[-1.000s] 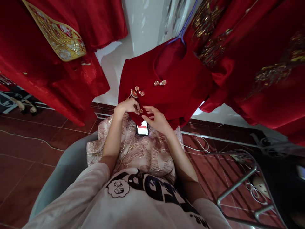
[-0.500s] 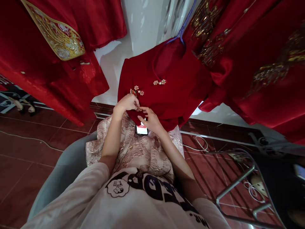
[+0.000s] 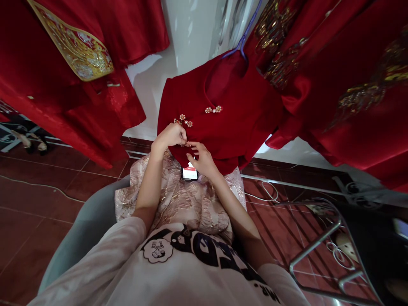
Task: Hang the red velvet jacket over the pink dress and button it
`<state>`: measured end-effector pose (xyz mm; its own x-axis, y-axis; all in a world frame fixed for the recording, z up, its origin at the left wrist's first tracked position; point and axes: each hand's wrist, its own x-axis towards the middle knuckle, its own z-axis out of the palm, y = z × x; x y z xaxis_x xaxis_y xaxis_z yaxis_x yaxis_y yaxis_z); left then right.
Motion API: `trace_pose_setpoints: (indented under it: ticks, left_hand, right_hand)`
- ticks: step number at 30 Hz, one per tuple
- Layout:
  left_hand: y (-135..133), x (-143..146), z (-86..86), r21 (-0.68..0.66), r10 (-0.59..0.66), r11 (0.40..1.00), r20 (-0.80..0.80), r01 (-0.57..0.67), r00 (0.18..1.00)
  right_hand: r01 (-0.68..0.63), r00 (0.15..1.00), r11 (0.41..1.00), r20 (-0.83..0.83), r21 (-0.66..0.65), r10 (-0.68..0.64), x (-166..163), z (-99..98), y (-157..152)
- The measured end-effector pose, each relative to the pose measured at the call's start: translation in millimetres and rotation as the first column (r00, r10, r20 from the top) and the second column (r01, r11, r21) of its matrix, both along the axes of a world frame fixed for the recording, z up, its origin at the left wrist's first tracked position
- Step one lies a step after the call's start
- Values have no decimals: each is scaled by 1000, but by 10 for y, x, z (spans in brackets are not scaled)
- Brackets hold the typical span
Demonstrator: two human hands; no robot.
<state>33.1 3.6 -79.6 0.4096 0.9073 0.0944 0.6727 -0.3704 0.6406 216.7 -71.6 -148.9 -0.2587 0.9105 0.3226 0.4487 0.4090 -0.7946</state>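
A red velvet dress [image 3: 229, 127] hangs on a purple hanger [image 3: 244, 38] in front of me, with pearl clasps [image 3: 213, 110] along its diagonal flap. My left hand [image 3: 170, 137] is closed in a pinch on the flap's edge beside a lower pearl clasp [image 3: 185, 122]. My right hand [image 3: 200, 158] meets it from below, fingers pinched on the same spot of the flap. A phone [image 3: 190, 173] lies on my lap just under the hands, on pink brocade cloth [image 3: 178, 199].
Red embroidered garments hang at the left [image 3: 73, 76] and right [image 3: 344, 76]. I sit in a grey chair [image 3: 79, 238] on a red tiled floor. A metal-framed stool [image 3: 321, 250] and white cables [image 3: 270, 193] are at the right. Shoes [image 3: 30, 142] lie far left.
My right hand has closed from spread fingers into a pinch and risen to meet the left hand at the flap; the left hand moved slightly up over the lower clasp.
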Motion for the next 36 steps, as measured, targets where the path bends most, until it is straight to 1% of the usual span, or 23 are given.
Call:
trace_pose_setpoints:
  ticks: [2, 4, 8, 10, 11, 13, 15, 16, 18, 20, 21, 22, 23, 25, 27, 29, 31, 34, 36]
  left_hand:
    - [5, 8, -4, 34, -6, 999, 21, 5, 1000]
    - [19, 9, -18, 20, -12, 1000, 16, 12, 1000]
    - [55, 1, -59, -103, -55, 993, -52, 49, 997]
    - [55, 8, -71, -171, -91, 982, -44, 83, 995]
    - [48, 17, -72, -203, -119, 972, -10, 114, 993]
    - [25, 37, -65, -243, -188, 947, 110, 210, 976]
    - [4, 51, -52, -229, -237, 931, 208, 283, 949]
    - [-1, 51, -47, -220, -237, 933, 218, 285, 947]
    - [0, 35, -43, -246, -186, 944, 156, 220, 970]
    - [11, 5, -46, -301, -82, 949, 40, 90, 996]
    - [18, -9, -47, -315, -11, 949, 6, 12, 1000]
    - [25, -19, -47, -319, 71, 945, 11, -63, 997]
    - [30, -23, -43, -315, 157, 940, 60, -131, 986]
    - [33, -7, -27, -315, 297, 924, 238, -216, 925]
    - [30, 39, -5, -348, 349, 913, 403, -212, 846]
    - [22, 103, 11, -381, 347, 911, 502, -157, 792]
    - [15, 173, 11, -396, 354, 909, 566, -131, 745]
    - [20, 250, -20, -387, 386, 908, 633, -158, 671]
    - [37, 265, -49, -385, 399, 907, 654, -172, 643]
  right_hand:
    - [3, 1000, 1000, -14, -15, -3, -3, -3, 2]
    - [9, 999, 999, -33, -43, -11, -12, -10, 5]
    - [40, 996, 995, -79, -94, -47, -45, -19, 11]
    - [27, 994, 994, -105, -103, -38, -62, -21, 10]
    - [14, 992, 994, -120, -105, -26, -70, -21, 9]
    - [6, 989, 995, -150, -101, -21, -80, -25, 10]
    - [55, 985, 995, -159, -89, -69, -79, -31, 17]
    - [101, 982, 992, -151, -81, -113, -73, -35, 23]
    - [199, 972, 977, -116, -70, -206, -54, -43, 38]
    - [255, 962, 965, -88, -66, -260, -34, -54, 52]
    - [256, 962, 964, -86, -69, -261, -28, -61, 57]
    - [242, 965, 967, -89, -77, -248, -26, -70, 60]
    - [219, 969, 972, -98, -88, -228, -29, -78, 61]
    - [175, 975, 978, -115, -115, -188, -46, -92, 57]
    - [157, 977, 979, -123, -131, -173, -66, -96, 50]
    - [146, 977, 981, -138, -127, -163, -81, -88, 45]
    - [125, 976, 986, -166, -110, -142, -89, -72, 39]
    - [105, 973, 991, -198, -77, -118, -98, -42, 29]
    - [100, 972, 993, -207, -62, -111, -101, -23, 22]
